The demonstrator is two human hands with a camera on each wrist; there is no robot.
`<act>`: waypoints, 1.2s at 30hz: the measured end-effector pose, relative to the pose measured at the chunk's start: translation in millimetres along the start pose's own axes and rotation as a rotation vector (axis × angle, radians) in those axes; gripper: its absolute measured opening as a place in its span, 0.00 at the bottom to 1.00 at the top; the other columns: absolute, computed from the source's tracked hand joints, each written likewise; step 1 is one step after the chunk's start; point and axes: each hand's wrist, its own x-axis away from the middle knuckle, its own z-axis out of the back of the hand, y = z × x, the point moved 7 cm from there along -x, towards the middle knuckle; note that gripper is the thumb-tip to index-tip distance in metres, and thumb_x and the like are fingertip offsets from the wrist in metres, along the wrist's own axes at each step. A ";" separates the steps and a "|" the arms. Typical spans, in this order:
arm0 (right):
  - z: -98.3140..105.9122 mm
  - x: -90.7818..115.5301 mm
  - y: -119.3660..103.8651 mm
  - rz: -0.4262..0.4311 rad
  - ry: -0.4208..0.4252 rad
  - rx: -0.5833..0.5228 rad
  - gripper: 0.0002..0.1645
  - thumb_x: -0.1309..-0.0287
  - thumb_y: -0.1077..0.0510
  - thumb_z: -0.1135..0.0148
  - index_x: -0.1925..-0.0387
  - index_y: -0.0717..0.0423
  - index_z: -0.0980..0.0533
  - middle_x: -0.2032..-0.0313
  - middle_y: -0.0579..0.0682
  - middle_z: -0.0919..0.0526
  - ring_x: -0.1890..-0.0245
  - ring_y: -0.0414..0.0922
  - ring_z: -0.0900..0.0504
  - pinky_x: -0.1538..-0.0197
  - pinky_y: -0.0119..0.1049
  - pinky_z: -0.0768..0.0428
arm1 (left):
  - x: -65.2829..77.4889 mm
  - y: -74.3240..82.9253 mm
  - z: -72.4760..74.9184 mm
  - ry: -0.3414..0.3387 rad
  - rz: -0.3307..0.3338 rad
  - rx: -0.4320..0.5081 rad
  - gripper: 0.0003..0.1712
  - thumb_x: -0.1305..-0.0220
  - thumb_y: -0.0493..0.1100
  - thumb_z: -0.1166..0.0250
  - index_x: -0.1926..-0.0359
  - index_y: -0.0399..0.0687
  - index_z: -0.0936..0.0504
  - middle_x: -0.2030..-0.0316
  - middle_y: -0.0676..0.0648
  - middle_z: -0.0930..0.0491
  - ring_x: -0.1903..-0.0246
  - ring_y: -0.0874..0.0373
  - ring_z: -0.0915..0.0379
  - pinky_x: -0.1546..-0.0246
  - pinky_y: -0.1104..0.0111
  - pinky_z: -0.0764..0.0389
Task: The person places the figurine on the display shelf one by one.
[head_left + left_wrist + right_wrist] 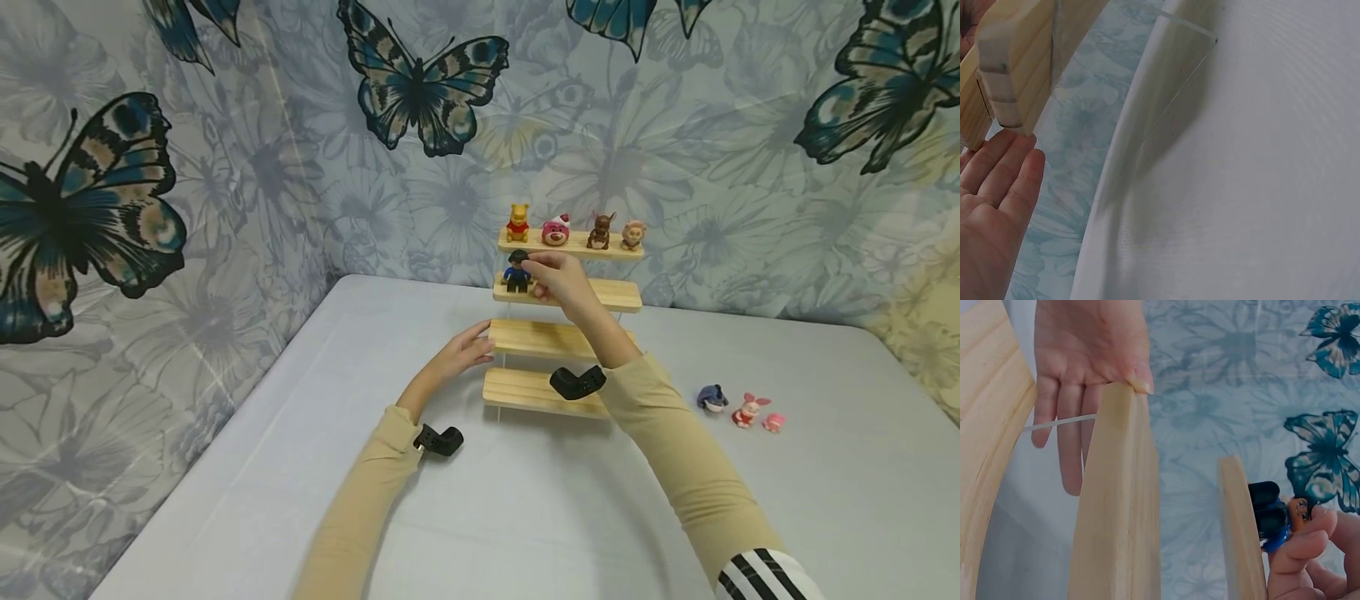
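My right hand (558, 283) pinches a small toy figure (516, 273) with dark hair, a blue top and black legs by its head. The figure is upright at the left end of the second tier (611, 294) of a wooden display stand. In the right wrist view, the soles of the toy meet the board's top, with my right fingers (1300, 553) around its head. My left hand (459, 352) touches the left end of the tier below (536, 337), fingers straight. The left wrist view shows those fingertips (1034, 164) at the board's end.
On the top tier (576, 250) stand a yellow bear (517, 223), a pink bear (556, 231), a brown figure (599, 232) and a tan figure (633, 235). A grey-blue toy (712, 398), a piglet (747, 411) and a small pink toy (775, 422) are on the white table (847, 483), right of the stand.
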 end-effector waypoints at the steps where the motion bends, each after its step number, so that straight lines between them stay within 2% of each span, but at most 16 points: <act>1: 0.7 0.7 0.2 -0.005 0.000 0.001 0.25 0.40 0.57 0.46 0.45 0.68 0.33 0.67 0.54 0.28 0.86 0.37 0.31 0.81 0.26 0.30 | -0.7 -0.3 -0.5 -0.002 0.006 0.006 0.30 0.32 0.33 0.56 0.34 0.29 0.57 0.41 0.27 0.45 0.43 0.39 0.43 0.47 0.59 0.35; 6: 2.6 6.5 3.0 -0.019 -0.016 0.055 0.26 0.40 0.56 0.45 0.44 0.67 0.34 0.57 0.57 0.27 0.83 0.38 0.28 0.77 0.28 0.26 | -1.3 -0.5 -1.8 -0.001 0.016 0.013 0.30 0.32 0.31 0.57 0.34 0.28 0.58 0.42 0.25 0.45 0.44 0.36 0.44 0.46 0.54 0.37; 10: 6.1 15.2 4.9 -0.008 -0.046 0.121 0.26 0.39 0.57 0.47 0.42 0.67 0.35 0.51 0.62 0.30 0.82 0.38 0.28 0.76 0.29 0.25 | -1.0 -0.7 -1.8 0.008 0.017 0.002 0.31 0.32 0.35 0.55 0.34 0.30 0.57 0.42 0.26 0.43 0.44 0.38 0.42 0.47 0.58 0.35; 16: 16.5 30.4 6.6 0.009 -0.049 0.128 0.27 0.37 0.57 0.50 0.42 0.69 0.37 0.50 0.63 0.32 0.83 0.37 0.29 0.75 0.30 0.25 | -0.9 -1.9 -0.7 0.014 0.001 -0.014 0.33 0.32 0.39 0.52 0.33 0.31 0.56 0.42 0.28 0.41 0.44 0.41 0.40 0.48 0.63 0.33; 26: 41.4 53.6 16.2 0.026 -0.052 0.134 0.30 0.37 0.54 0.49 0.40 0.67 0.39 0.45 0.62 0.33 0.81 0.37 0.27 0.73 0.30 0.25 | 10.5 19.6 -12.7 -0.005 -0.002 0.016 0.29 0.32 0.30 0.60 0.35 0.26 0.59 0.43 0.23 0.45 0.43 0.36 0.45 0.45 0.54 0.39; 36: 71.7 70.9 18.9 0.031 -0.009 0.154 0.29 0.37 0.52 0.49 0.41 0.66 0.37 0.45 0.61 0.33 0.81 0.37 0.29 0.73 0.29 0.26 | 10.6 20.7 -12.0 -0.001 -0.004 0.014 0.30 0.32 0.32 0.59 0.34 0.27 0.59 0.42 0.25 0.44 0.43 0.37 0.45 0.45 0.53 0.40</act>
